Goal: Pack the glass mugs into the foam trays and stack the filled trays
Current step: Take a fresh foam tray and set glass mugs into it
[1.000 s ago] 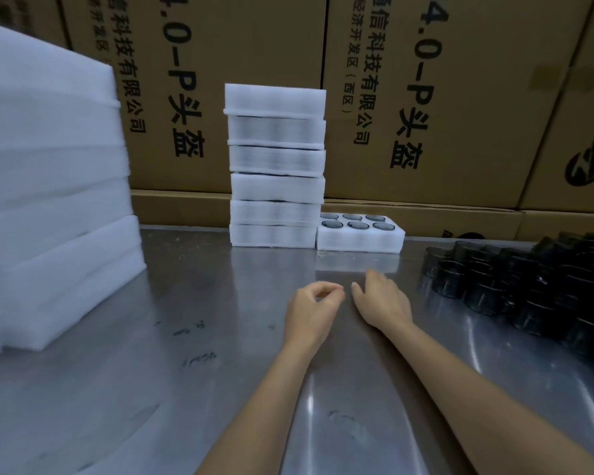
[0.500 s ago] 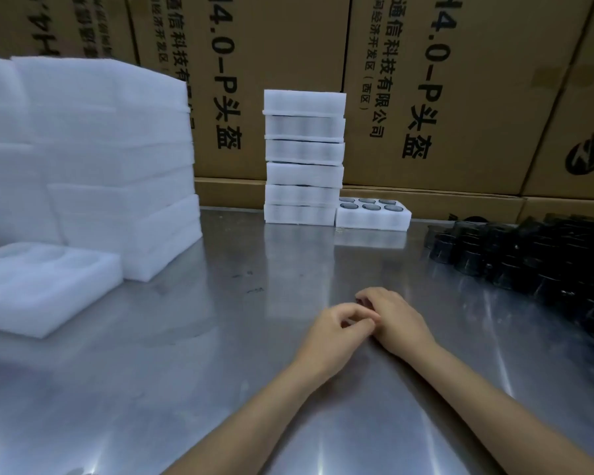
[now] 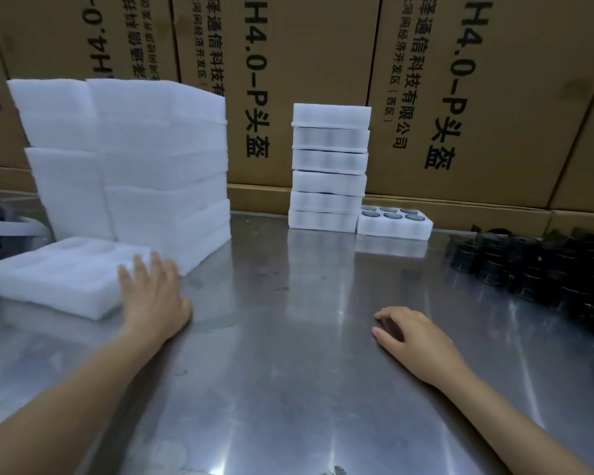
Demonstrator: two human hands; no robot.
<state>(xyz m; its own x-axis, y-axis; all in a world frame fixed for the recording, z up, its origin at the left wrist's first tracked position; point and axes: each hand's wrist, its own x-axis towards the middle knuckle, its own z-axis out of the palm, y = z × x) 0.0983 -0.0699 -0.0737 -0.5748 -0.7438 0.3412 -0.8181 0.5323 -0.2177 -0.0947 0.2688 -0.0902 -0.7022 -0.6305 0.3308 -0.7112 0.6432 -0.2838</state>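
White empty foam tray [image 3: 59,274] at left under flat left hand [image 3: 151,296] with straight fingers, right hand [image 3: 410,335] loosely curled, empty, on steel table [image 3: 288,371]; dark glass mugs [image 3: 546,269] far right, filled tray stack [image 3: 328,168] at centre.

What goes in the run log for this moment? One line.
left hand open, fingers at empty foam tray | right hand resting on table | mugs unpacked

Printed cardboard boxes [image 3: 323,63] wall the back of the steel table [image 3: 288,389]
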